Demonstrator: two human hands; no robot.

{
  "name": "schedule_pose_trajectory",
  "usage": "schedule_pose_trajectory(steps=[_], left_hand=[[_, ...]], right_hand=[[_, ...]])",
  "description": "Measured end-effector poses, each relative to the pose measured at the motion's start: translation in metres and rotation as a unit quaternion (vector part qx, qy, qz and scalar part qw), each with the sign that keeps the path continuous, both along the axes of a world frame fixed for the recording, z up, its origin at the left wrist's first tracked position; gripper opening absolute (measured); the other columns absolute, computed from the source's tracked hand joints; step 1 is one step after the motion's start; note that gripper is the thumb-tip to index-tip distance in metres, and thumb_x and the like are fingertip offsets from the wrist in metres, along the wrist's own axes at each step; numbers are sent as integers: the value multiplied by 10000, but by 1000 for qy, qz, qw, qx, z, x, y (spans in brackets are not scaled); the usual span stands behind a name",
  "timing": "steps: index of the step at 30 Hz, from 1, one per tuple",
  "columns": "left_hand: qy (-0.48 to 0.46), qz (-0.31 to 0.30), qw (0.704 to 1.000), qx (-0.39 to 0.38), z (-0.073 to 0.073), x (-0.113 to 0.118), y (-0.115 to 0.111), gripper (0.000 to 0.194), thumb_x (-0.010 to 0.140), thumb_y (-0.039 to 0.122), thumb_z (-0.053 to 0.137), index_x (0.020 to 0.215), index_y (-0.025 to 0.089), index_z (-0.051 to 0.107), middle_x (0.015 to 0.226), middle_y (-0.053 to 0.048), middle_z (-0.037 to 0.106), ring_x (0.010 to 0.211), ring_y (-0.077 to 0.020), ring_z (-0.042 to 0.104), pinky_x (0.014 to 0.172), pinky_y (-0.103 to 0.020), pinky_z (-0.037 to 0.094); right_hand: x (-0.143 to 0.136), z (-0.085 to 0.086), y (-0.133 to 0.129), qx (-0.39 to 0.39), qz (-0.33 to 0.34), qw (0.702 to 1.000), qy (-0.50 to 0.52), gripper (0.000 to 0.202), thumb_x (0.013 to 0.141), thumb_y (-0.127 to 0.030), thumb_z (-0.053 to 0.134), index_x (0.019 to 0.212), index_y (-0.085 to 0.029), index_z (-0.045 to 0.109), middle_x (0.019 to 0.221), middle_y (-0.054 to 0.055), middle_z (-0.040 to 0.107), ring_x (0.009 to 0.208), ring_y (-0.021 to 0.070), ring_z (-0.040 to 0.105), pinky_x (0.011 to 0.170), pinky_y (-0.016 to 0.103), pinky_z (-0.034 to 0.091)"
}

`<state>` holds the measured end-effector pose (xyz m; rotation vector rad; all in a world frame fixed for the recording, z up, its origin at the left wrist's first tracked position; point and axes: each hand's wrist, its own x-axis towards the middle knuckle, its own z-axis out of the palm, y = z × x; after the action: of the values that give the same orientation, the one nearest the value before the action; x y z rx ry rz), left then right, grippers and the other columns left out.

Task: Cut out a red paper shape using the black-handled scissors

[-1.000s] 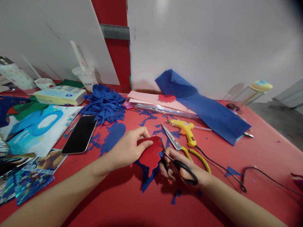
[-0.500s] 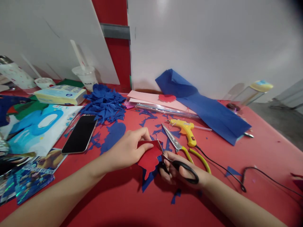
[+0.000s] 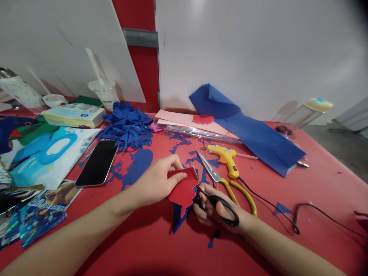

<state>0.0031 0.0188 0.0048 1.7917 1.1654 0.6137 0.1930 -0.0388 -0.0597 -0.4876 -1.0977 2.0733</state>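
Note:
My left hand (image 3: pixel 162 178) pinches a red paper cutout (image 3: pixel 182 191) with a wavy edge, thumb on top. Blue paper (image 3: pixel 179 218) shows beneath and along its lower edge. In my right hand (image 3: pixel 208 207) is a pair of black-handled scissors (image 3: pixel 225 209), my fingers through the loops. Their blades lie against the right side of the red cutout; how far they are apart is hard to make out. Just beyond my right hand lie large scissors with yellow handles (image 3: pixel 247 197) on the red table. A blue paper shape (image 3: pixel 139 165) rests beyond my left wrist.
A yellow glue gun (image 3: pixel 225 155) trails a black cord to the right. Blue paper scraps (image 3: pixel 126 124) are heaped at the back left, near a plastic cup (image 3: pixel 104 92) and a phone (image 3: pixel 97 163). A long blue sheet (image 3: pixel 247 126) leans against the white wall panel.
The scissors' blades have shifted slightly along the red cutout's right edge, and the cutout has turned a little. My left hand keeps its grip.

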Motion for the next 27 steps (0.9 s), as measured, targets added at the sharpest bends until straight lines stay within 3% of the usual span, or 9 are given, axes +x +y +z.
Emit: schedule_pose_trajectory(steps=[5, 12, 20, 24, 27], left_hand=[[-16, 12, 999, -46, 2, 4, -2, 165, 778, 295, 520, 693, 188, 427, 567, 46, 522, 497, -95, 482, 438, -189, 336], [-75, 35, 992, -93, -2, 6, -4, 178, 774, 269, 538, 678, 185, 415, 575, 44, 539, 512, -100, 526, 467, -197, 394], [-187, 67, 965, -171, -3, 15, -12, 198, 752, 230, 579, 653, 177, 417, 533, 50, 551, 464, -84, 531, 441, -176, 392], [-208, 72, 960, -172, -3, 17, -15, 202, 753, 200, 574, 634, 177, 414, 494, 67, 533, 430, -66, 512, 410, -153, 356], [-183, 77, 968, -152, -4, 17, -16, 192, 763, 205, 563, 640, 177, 418, 485, 74, 520, 421, -60, 498, 402, -150, 346]], right_hand=[[-2, -1, -1, 5, -13, 1000, 4, 451, 705, -574, 608, 824, -206, 375, 651, -36, 435, 534, 79, 340, 484, 213, 265], [0, 1, -2, 27, -20, 999, -9, 429, 722, -560, 598, 841, -210, 380, 688, -24, 466, 533, 78, 379, 496, 216, 283], [-2, -1, -3, -18, -17, 999, 47, 449, 703, -621, 560, 834, -213, 427, 708, 2, 488, 546, 111, 418, 489, 237, 335], [-4, 1, -3, -51, 1, 996, 76, 460, 669, -634, 582, 800, -224, 421, 679, -17, 453, 539, 116, 419, 492, 243, 337], [-4, 0, -3, -23, -19, 998, 55, 429, 699, -606, 575, 846, -218, 465, 698, 1, 476, 557, 121, 409, 506, 248, 340]])
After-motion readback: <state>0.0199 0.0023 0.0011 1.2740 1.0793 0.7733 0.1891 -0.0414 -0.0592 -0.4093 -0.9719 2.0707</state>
